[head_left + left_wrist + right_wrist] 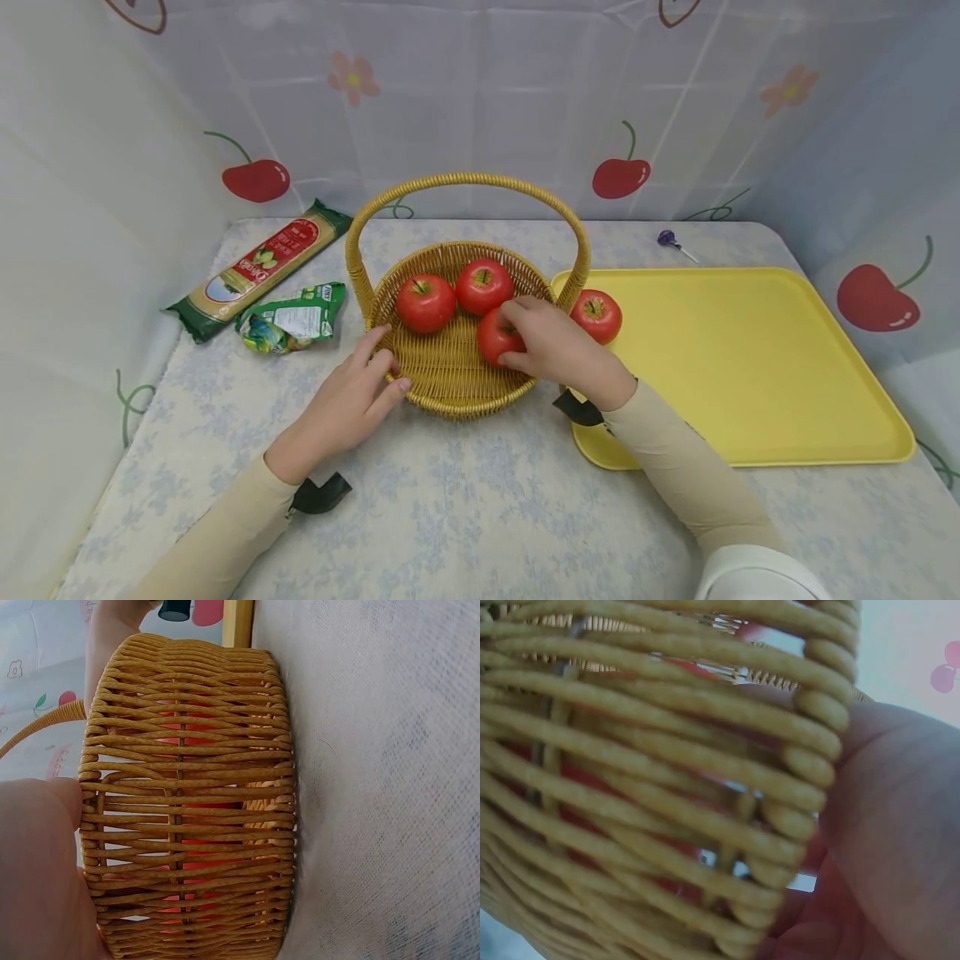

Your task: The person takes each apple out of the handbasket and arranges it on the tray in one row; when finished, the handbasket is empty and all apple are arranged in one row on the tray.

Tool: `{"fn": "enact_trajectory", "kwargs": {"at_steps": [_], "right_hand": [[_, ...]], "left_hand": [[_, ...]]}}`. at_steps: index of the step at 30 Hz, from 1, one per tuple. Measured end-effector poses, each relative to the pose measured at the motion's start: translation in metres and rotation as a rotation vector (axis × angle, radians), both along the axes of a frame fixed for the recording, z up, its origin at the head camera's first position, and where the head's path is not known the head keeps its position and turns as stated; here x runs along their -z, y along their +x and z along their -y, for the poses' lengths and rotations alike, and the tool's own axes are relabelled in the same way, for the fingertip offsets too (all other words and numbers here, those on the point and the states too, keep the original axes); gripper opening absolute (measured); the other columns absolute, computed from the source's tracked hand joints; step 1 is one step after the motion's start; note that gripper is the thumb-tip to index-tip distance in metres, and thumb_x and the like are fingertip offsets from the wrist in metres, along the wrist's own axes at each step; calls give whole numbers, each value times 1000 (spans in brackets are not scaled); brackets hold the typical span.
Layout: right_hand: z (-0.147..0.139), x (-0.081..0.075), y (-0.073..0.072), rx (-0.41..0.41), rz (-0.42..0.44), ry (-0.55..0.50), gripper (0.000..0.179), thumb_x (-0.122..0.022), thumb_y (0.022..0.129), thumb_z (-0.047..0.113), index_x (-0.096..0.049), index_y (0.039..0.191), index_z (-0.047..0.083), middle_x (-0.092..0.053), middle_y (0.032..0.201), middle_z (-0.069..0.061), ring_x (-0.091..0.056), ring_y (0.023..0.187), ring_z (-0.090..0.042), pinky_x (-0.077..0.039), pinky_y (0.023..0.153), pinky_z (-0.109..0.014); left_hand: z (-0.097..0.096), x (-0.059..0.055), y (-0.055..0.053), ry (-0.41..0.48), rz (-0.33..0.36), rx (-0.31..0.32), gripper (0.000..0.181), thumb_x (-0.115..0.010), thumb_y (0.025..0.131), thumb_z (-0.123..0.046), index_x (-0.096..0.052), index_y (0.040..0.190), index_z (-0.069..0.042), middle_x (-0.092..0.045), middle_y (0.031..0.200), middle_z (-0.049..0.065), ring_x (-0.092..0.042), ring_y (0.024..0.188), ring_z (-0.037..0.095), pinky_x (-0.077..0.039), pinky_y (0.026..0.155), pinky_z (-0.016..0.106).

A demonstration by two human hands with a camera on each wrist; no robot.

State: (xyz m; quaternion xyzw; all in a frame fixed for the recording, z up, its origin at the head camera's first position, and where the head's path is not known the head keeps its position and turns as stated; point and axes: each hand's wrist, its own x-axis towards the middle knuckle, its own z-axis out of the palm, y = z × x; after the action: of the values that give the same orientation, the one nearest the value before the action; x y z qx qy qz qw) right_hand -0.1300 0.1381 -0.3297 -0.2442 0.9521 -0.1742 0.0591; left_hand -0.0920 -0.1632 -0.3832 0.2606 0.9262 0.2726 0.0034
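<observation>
From my end I see two snug beige sleeves, lightly creased: left sleeve [225, 525] ends at the wrist behind the bare left hand [341, 406], right sleeve [686, 467] likewise behind the bare right hand [553, 346]. Black tab juts from each wrist's inner side, left tab [321, 493], right tab [579, 409]. Farther up from the right hand, white garment edge [761, 575], rounded, banded hem.

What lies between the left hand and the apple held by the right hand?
In the head view, only the bare woven inside of the basket lies between the left hand and the held apple.
</observation>
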Motion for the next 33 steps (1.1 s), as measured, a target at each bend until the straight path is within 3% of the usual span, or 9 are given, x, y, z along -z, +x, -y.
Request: {"fn": "enact_trajectory", "kwargs": {"at_steps": [11, 21, 33], "right_hand": [[6, 8, -4, -53, 63, -65, 43, -84, 85, 27, -56, 115, 14, -55, 114, -8, -57, 104, -22, -54, 89, -38], [10, 7, -6, -60, 61, -57, 41, -84, 85, 29, -58, 116, 17, -55, 116, -8, -58, 103, -23, -53, 89, -39], [12, 13, -10, -74, 35, -51, 39, -83, 86, 30, -62, 115, 17, -56, 120, -11, -56, 108, -27, -52, 89, -41]], "left_hand": [[0, 1, -1, 5, -24, 7, 21, -55, 105, -29, -52, 94, -12, -33, 159, 26, -63, 111, 43, -50, 82, 48], [0, 1, -1, 4, -28, 6, 21, -55, 105, -30, -53, 95, -12, -33, 159, 25, -66, 102, 40, -49, 77, 44], [0, 1, -1, 3, -29, 8, 21, -55, 105, -30, -53, 94, -12, -34, 158, 26, -66, 103, 40, -49, 78, 45]]}}
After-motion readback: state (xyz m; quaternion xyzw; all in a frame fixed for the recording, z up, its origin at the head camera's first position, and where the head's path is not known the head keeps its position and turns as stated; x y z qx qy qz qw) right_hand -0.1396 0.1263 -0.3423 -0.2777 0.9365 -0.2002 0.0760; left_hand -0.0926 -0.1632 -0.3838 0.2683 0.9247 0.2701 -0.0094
